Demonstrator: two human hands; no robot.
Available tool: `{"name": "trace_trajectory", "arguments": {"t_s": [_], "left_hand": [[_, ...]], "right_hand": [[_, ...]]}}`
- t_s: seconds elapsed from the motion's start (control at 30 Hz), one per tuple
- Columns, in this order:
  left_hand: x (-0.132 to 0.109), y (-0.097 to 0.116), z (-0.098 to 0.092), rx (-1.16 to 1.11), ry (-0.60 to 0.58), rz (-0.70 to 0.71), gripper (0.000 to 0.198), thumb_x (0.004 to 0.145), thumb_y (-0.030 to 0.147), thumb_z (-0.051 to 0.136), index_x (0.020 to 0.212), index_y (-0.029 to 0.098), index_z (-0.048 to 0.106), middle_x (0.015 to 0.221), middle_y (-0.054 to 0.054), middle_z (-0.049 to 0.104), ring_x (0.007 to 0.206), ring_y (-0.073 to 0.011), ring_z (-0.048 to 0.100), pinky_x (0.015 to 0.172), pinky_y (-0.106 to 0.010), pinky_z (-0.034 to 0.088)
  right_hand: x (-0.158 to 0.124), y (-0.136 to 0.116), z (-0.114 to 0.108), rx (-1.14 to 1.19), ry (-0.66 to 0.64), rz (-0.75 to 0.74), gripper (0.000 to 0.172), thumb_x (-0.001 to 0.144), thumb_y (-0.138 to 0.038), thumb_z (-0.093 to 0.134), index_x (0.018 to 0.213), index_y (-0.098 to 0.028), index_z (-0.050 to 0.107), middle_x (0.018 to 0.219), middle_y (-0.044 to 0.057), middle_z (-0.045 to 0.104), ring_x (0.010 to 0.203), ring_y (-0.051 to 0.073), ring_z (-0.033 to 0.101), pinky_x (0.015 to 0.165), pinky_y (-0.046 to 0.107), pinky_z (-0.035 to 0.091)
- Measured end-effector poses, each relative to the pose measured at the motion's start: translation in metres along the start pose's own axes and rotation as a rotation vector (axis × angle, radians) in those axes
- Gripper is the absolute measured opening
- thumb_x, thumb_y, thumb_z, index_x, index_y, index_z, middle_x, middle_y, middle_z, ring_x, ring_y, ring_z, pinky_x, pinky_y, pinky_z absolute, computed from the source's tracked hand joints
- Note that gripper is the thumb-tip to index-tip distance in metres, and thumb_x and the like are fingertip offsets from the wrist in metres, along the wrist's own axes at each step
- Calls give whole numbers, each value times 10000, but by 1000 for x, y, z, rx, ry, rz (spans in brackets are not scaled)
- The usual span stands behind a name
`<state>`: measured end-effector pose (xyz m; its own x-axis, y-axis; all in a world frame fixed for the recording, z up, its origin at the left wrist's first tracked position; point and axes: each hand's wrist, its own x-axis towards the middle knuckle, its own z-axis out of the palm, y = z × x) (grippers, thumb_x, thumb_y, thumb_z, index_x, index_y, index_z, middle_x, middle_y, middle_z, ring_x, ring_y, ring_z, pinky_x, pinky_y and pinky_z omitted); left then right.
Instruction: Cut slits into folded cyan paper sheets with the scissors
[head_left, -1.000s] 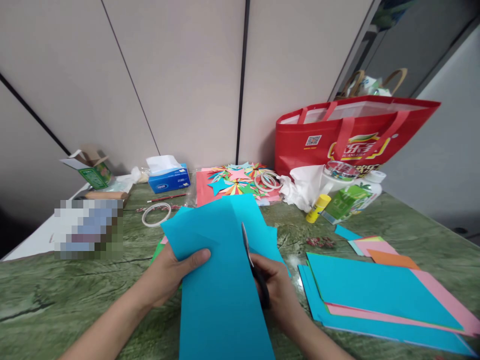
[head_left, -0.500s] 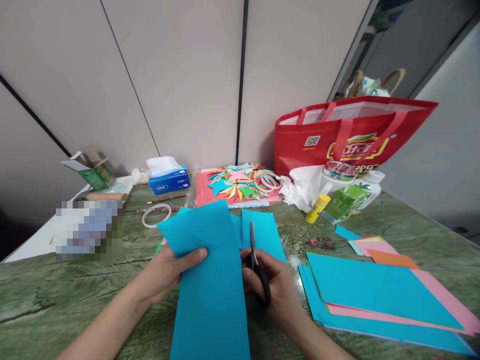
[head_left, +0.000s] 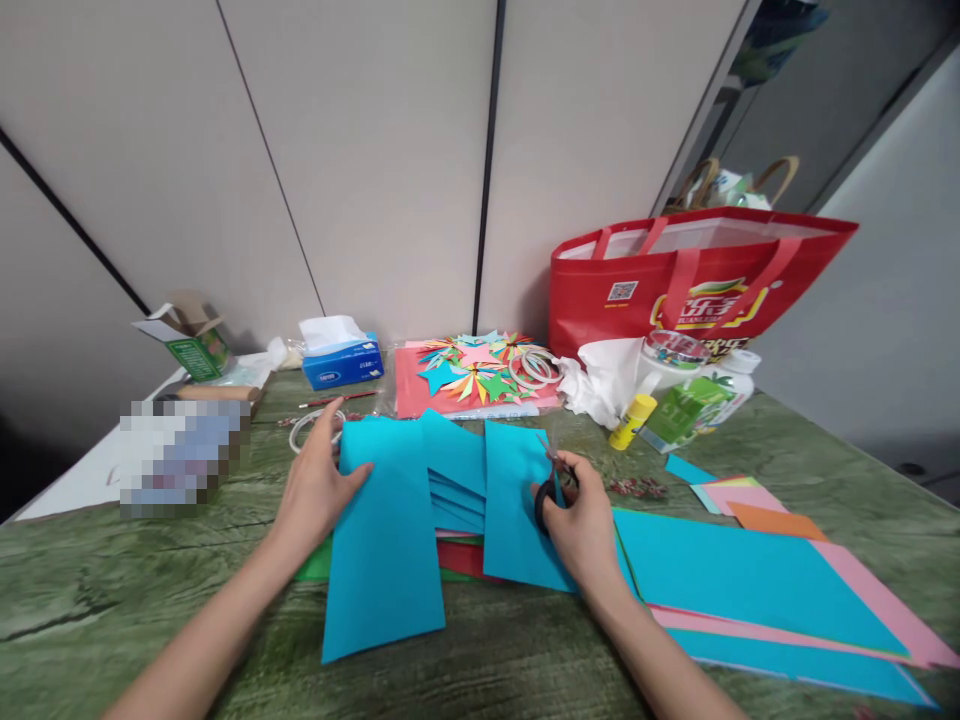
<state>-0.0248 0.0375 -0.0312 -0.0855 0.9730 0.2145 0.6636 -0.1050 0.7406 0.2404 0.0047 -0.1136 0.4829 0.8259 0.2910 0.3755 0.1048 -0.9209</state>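
My left hand [head_left: 315,490] lies flat, fingers spread, on the upper left edge of a long blue paper strip [head_left: 386,545] resting on the green table [head_left: 90,610]. A second blue strip [head_left: 517,510] lies to its right, with more blue sheets [head_left: 454,480] fanned between them. My right hand [head_left: 581,515] grips black-handled scissors [head_left: 551,478] over the right strip; the blades point up and away and look closed.
A stack of blue, pink and orange sheets [head_left: 757,580] lies at right. Behind are cut paper stars [head_left: 472,370], tape rings [head_left: 532,365], a tissue box [head_left: 341,360], a glue stick [head_left: 634,420], a red bag [head_left: 690,280] and a small open carton [head_left: 187,335].
The blue sheet has come apart into two strips and both now lie on the table. My left hand let go and flattened on the left strip; my right hand moved right with the scissors.
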Motion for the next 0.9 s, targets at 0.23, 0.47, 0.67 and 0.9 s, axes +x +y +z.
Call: {"name": "trace_trajectory", "arguments": {"t_s": [0.23, 0.47, 0.67, 0.9], "left_hand": [[-7, 4, -4, 386, -44, 182, 345, 719, 312, 493, 1037, 205, 572, 1026, -104, 536, 816, -274, 561, 725, -409, 424], [-26, 19, 16, -9, -383, 235, 243, 770, 341, 472, 942, 234, 607, 877, -35, 658, 703, -183, 603, 640, -289, 469], [-43, 28, 27, -168, -402, 96, 404, 752, 359, 508, 1133, 224, 505, 1036, -55, 611, 826, -193, 572, 717, -313, 454], [-35, 30, 24, -365, -416, -169, 471, 659, 358, 613, 1071, 149, 522, 760, -25, 639, 718, -188, 574, 648, -305, 445]], "right_hand": [[-4, -9, 3, 128, -26, 88, 357, 550, -200, 645, 890, -156, 549, 766, 25, 572, 664, 181, 539, 607, 302, 469], [-7, -19, 4, 314, -59, 147, 360, 565, -228, 678, 889, -184, 526, 899, 50, 588, 846, 200, 556, 707, 307, 457], [-13, -40, 1, 716, -138, 293, 379, 541, -176, 733, 866, -227, 546, 836, -18, 578, 810, 134, 543, 694, 230, 433], [-16, -51, -1, 774, -168, 297, 360, 558, -158, 730, 869, -212, 555, 807, -19, 555, 744, 106, 512, 634, 185, 407]]}}
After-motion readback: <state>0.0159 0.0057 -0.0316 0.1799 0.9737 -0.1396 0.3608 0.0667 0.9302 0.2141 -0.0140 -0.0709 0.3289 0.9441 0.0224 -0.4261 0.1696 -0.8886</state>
